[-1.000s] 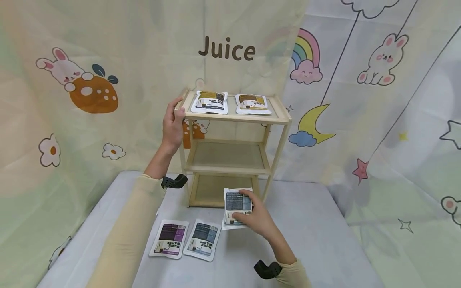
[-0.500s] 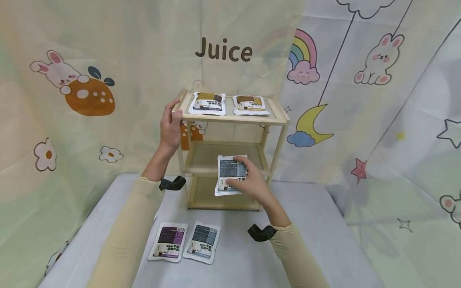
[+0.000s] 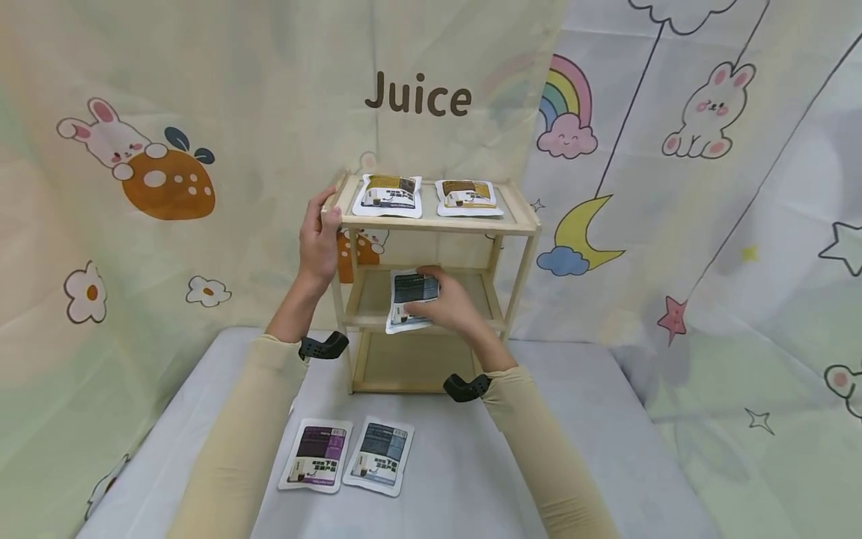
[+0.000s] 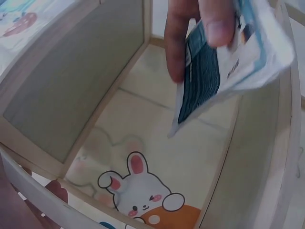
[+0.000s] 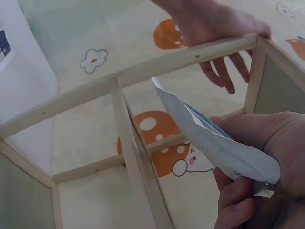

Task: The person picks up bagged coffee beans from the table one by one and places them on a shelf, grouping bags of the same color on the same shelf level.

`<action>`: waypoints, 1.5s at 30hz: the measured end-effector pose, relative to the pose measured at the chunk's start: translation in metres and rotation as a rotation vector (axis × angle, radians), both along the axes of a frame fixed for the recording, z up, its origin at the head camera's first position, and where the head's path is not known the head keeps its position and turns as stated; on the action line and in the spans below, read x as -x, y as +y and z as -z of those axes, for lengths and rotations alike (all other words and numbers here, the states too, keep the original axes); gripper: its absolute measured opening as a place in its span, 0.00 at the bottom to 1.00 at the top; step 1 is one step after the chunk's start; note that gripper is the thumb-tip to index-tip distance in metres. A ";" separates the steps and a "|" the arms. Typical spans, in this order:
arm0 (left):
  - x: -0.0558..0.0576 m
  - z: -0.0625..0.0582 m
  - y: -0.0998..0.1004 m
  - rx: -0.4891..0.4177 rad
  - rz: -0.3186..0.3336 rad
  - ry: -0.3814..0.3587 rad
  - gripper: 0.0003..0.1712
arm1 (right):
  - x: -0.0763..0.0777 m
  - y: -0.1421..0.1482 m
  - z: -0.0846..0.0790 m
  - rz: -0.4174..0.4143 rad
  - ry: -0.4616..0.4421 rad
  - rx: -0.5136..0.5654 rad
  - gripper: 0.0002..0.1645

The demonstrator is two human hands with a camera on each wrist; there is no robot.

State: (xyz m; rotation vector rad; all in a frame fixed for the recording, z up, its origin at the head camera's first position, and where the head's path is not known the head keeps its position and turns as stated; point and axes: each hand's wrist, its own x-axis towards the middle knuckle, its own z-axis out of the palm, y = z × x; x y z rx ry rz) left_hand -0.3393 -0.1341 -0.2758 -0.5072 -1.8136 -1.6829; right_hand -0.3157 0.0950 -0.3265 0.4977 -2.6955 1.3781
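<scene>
My left hand (image 3: 319,243) grips the upper left corner of a three-tier wooden shelf (image 3: 438,223); in the right wrist view its fingers hook over the side rail. My right hand (image 3: 447,299) pinches a white pouch (image 3: 409,296) with a dark blue-grey label, thumb on the front and fingers on its right side. That pouch overlaps the front of the middle tier in the head view. In the left wrist view the pouch (image 4: 228,62) hangs tilted between the shelf's boards. The right wrist view shows its plain pale back.
Two pouches with yellow-brown labels, one left (image 3: 388,196) and one right (image 3: 468,198), lie on the top tier. On the white table (image 3: 485,464) before the shelf lie a purple-labelled pouch (image 3: 315,455) and a blue-grey-labelled pouch (image 3: 379,457). A printed curtain (image 3: 269,112) hangs close behind.
My right hand has lifted the blue-grey pouch from low in front of the shelf up and slightly left to the middle tier. The left hand keeps its grip on the shelf corner.
</scene>
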 end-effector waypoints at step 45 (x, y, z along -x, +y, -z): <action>-0.008 -0.011 0.004 -0.001 0.000 0.032 0.31 | 0.082 -0.051 0.019 -0.074 -0.208 -0.095 0.45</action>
